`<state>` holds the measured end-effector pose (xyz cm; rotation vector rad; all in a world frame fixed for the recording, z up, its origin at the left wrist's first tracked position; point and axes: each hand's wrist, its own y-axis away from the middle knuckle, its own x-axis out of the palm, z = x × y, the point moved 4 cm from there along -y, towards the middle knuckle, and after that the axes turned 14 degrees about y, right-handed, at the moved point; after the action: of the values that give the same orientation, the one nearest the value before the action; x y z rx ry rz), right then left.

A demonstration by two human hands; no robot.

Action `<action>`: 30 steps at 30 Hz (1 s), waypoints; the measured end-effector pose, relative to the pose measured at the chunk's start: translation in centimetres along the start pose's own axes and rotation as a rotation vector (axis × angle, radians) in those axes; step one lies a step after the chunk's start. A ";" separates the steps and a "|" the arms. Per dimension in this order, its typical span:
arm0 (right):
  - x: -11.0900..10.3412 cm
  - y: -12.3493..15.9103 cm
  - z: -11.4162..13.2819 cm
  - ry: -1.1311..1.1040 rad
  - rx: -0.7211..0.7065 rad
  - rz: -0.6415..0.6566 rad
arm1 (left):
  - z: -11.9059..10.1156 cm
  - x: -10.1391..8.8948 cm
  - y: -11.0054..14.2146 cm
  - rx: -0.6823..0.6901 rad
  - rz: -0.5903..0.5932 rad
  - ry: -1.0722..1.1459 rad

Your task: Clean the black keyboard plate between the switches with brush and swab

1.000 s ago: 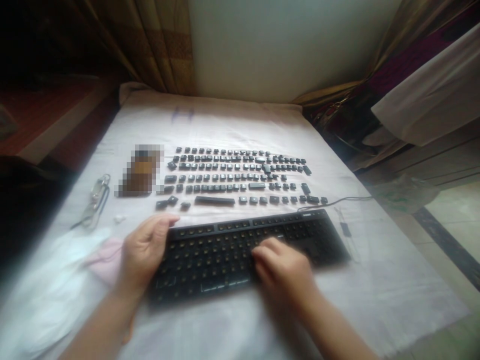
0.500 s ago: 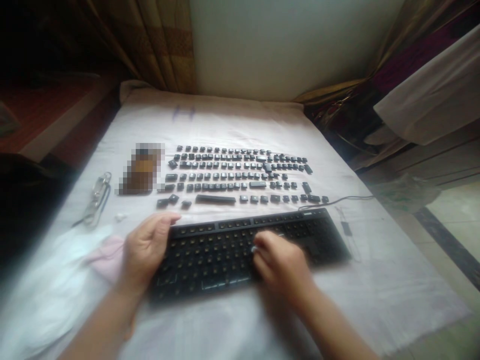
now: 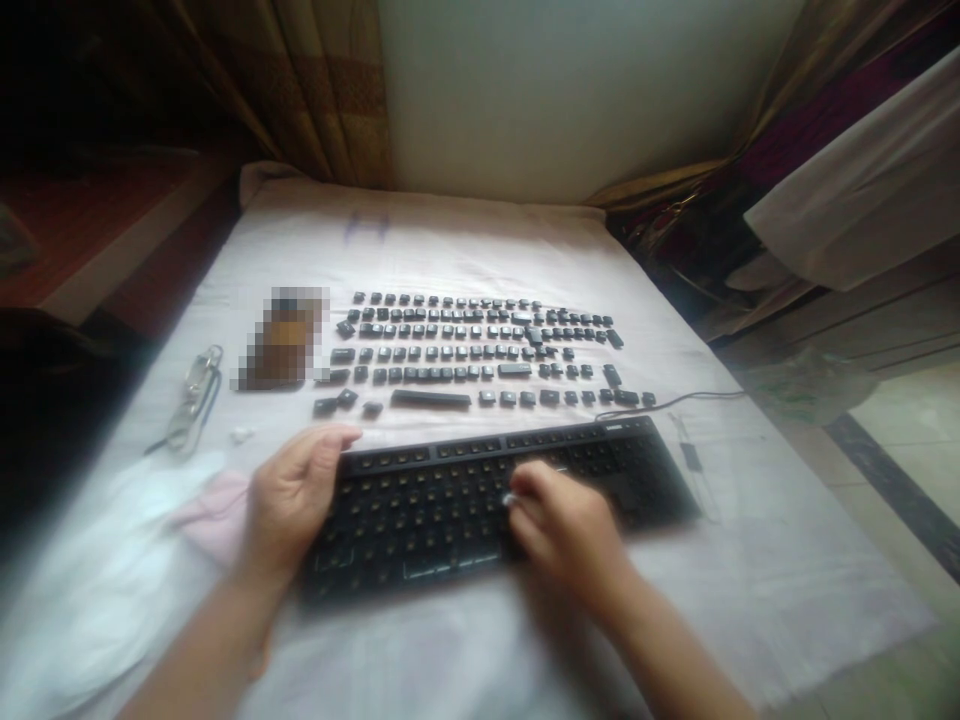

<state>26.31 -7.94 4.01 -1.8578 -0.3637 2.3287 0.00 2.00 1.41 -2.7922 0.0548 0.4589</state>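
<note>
A black keyboard [image 3: 427, 510] with its keycaps off lies slightly slanted on the white cloth. My left hand [image 3: 292, 495] grips its left end, thumb along the top corner and fingers hidden on the far side. Over the middle of the key bed, my right hand [image 3: 559, 515] is closed, fingertips pinched on a small white bit [image 3: 509, 499] at the bare key posts. Most of that bit is covered by the fingers, so its kind does not show. Behind the keyboard, the loose keycaps [image 3: 446, 352] lie in several rows, with the long space bar [image 3: 430, 399] in the nearest row.
A pixelated phone-like object [image 3: 277, 345] lies left of the keycaps, with glasses [image 3: 193, 395] nearer me. White fabric [image 3: 112, 570] and a pink cloth [image 3: 217, 515] are beside my left arm. The keyboard's cable [image 3: 697, 398] runs off the right table edge.
My right hand has shifted up slightly over the keys, and the white bit in its fingertips has come into sight. My left hand keeps its hold on the keyboard.
</note>
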 end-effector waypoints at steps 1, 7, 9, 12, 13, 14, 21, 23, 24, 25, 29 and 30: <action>-0.1 -0.1 0.0 -0.003 0.002 -0.009 | 0.0 0.0 0.0 0.004 0.000 0.001; 0.1 -0.9 0.2 0.049 -0.043 -0.080 | 0.0 0.0 0.1 0.021 0.005 0.005; 0.5 -1.1 0.3 0.074 -0.057 -0.063 | 0.0 0.0 0.0 0.018 0.007 0.005; 0.9 -1.2 0.2 0.083 -0.073 -0.016 | -0.1 0.0 0.0 0.013 0.001 0.005; 0.9 -1.2 0.2 0.076 -0.077 0.000 | -0.1 0.0 0.0 0.016 0.000 0.004; 1.0 -1.2 0.1 0.069 -0.078 0.014 | -0.1 0.0 0.0 0.020 -0.002 0.003; 0.7 -1.4 0.1 0.041 -0.051 0.035 | -0.1 0.1 0.2 0.029 0.002 0.014; 0.7 -1.5 0.1 0.015 -0.046 0.055 | 0.0 0.1 0.1 0.029 0.006 0.010; 0.7 -1.6 -0.1 -0.006 -0.034 0.062 | 0.0 0.1 0.1 0.029 0.007 0.005; 0.6 -1.6 -0.2 -0.036 -0.012 0.062 | 0.1 0.0 0.1 0.032 0.009 0.000; 0.1 -1.3 -1.0 -0.264 0.165 0.032 | -0.7 0.1 0.0 0.166 0.034 -0.068; 0.0 -1.1 -1.1 -0.342 0.212 0.034 | -1.3 0.2 0.2 0.227 0.052 -0.088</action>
<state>27.30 -6.74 4.13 -1.3838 -0.1136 2.5930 0.60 1.45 2.43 -2.5505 0.1500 0.5507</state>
